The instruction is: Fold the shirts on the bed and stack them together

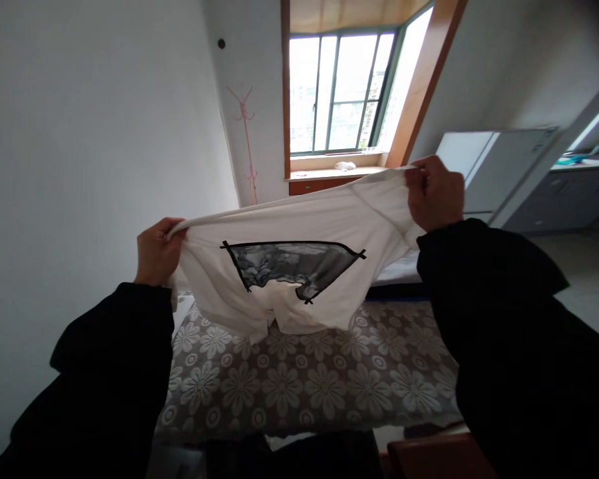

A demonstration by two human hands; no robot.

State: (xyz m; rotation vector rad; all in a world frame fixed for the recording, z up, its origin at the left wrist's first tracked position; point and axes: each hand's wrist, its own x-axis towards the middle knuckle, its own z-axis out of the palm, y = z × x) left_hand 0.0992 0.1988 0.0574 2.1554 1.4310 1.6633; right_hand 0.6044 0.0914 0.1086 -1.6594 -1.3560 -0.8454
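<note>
A white T-shirt (209, 273) with a dark, black-framed picture print is stretched out in the air between my two hands. My left hand (158, 251) is closed on its edge at the left. At the other end, higher up, my right hand (435, 193) pinches the cloth near a sleeve. The top edge runs taut from hand to hand, while the lower part hangs in folds close to a grey flower-patterned cover (299, 379). Whether the shirt's hem touches the cover I cannot tell.
Behind the shirt is a window (349, 93) with a wooden frame and a sill holding a small white item (345, 165). A pink coat stand (248, 140) stands by the wall. To the right are a white fridge-like cabinet (509, 159) and grey kitchen cupboards (569, 196).
</note>
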